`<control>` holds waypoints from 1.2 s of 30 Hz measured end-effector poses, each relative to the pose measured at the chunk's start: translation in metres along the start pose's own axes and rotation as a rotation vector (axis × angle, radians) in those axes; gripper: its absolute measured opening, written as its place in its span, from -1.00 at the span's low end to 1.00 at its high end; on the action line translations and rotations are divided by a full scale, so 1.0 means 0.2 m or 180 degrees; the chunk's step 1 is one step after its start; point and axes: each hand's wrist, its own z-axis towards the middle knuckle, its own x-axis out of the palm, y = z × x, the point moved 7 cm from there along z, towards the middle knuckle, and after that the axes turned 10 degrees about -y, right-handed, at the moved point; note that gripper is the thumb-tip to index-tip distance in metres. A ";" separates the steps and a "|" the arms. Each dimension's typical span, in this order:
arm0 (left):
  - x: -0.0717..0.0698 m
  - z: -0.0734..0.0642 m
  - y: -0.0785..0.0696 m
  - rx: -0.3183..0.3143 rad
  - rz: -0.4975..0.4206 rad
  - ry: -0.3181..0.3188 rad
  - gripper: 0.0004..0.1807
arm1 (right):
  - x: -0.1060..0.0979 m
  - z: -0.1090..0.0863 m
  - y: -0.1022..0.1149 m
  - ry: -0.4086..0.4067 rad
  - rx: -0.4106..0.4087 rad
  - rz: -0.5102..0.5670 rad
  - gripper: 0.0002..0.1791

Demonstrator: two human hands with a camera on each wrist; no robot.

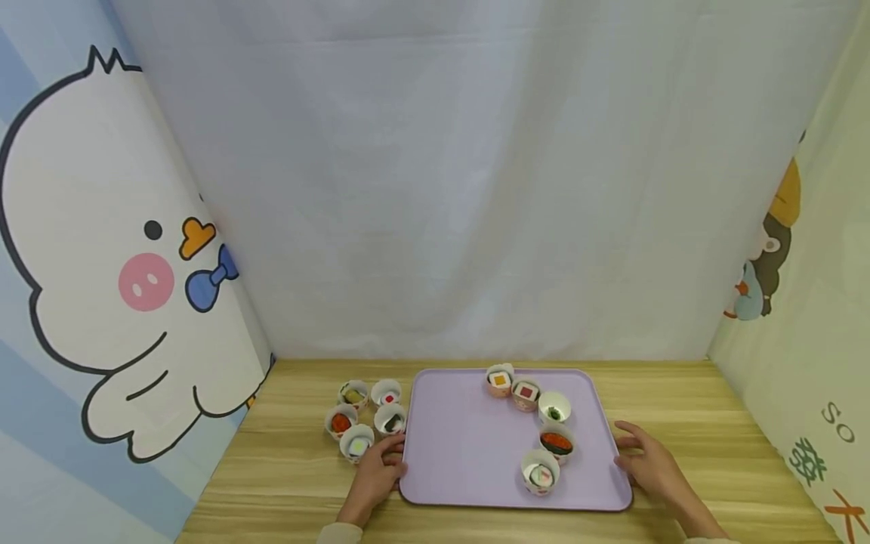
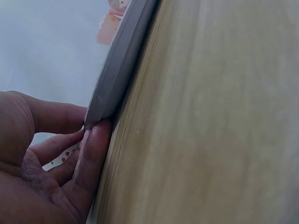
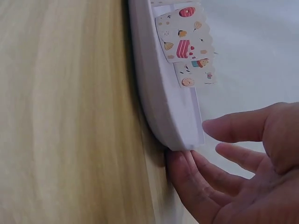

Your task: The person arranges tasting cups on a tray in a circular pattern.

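Across the middle of the wood-grained table [image 1: 741, 468] lies a flat lilac tray [image 1: 462, 438], smooth and matte, a rounded rectangle with a low, outward-sloping rim. Its long axis runs left to right, parallel to the table's back edge, and its short sides face the two hands. The left hand [image 1: 377, 472] pinches the tray's left side toward the near corner, the thin edge caught narrowly between fingertips. The right hand [image 1: 649, 461] stands more widely spread at the opposite side, a fingertip touching the edge low down; whether the upper digit meets the rim I cannot tell.

On the tray's right half, five paper cups [image 3: 184, 35] with scalloped lips and printed walls form a bent line from back to front. They hold a white block with an orange square [image 1: 501, 380], another with a dark red square [image 1: 526, 392], something small and green, an oval piece topped in red-orange [image 1: 557, 443] and a pale pink-and-white piece [image 1: 541, 475]. Beyond the left rim, five more cups [image 1: 355, 431] cluster on the wood. Behind hangs a softly creased whitish cloth [image 1: 476, 189].
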 end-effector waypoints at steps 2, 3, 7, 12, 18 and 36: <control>0.00 0.00 0.00 0.0011 0.0005 -0.0005 -0.40 | 0.00 0.01 -0.01 0.0023 0.0036 0.0037 -0.32; 0.00 0.00 0.00 0.0019 0.0004 -0.0005 -0.40 | 0.00 0.01 -0.02 0.0021 0.0062 0.0060 -0.32; 0.01 0.01 -0.01 0.0070 0.0003 -0.0010 -0.40 | 0.01 0.03 -0.05 0.0022 0.0168 0.0184 -0.32; 0.01 0.01 -0.01 0.0116 0.0010 -0.0008 -0.40 | 0.00 0.05 -0.09 -0.0011 0.0306 0.0308 -0.29; 0.02 0.01 -0.02 0.0066 -0.0001 -0.0016 -0.40 | 0.00 0.05 -0.13 0.0112 0.0548 0.0601 -0.25; 0.01 -0.03 -0.06 0.0450 0.0477 -0.0288 -0.47 | 0.02 0.06 -0.18 0.0272 0.0620 0.0958 -0.28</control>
